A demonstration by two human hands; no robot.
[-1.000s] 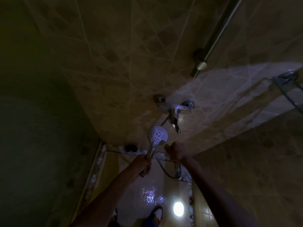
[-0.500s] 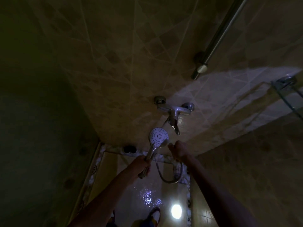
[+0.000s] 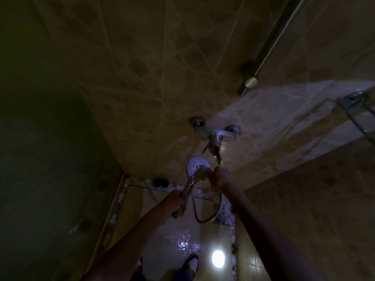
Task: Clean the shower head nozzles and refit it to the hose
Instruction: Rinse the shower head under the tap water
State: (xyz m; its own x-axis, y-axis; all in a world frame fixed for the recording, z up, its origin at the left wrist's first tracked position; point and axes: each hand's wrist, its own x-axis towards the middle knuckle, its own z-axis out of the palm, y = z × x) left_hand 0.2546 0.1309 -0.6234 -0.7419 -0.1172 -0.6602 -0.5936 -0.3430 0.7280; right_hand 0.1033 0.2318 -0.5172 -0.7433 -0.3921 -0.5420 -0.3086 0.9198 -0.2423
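Right hand [image 3: 220, 176] has come up to the shower head [image 3: 195, 166], pressing something blurred against its nozzles; left hand [image 3: 176, 201] grips the handle; scrubbing looks underway; hose [image 3: 211, 217] dangles below.

The shower head [image 3: 197, 165] showed a pale, matt plastic face dotted with nozzles, its handle [image 3: 187, 188] shiny chromed metal. The hose [image 3: 211, 217] gleamed as ribbed polished metal. The mixer tap [image 3: 216, 133] looked glossy chrome, catching light. The wall tiles [image 3: 142, 67] appeared smooth stone-patterned ceramic with a dull sheen. The floor [image 3: 182, 240] was wet and glossy, mirroring a lamp. The rail [image 3: 272, 43] looked like brushed metal
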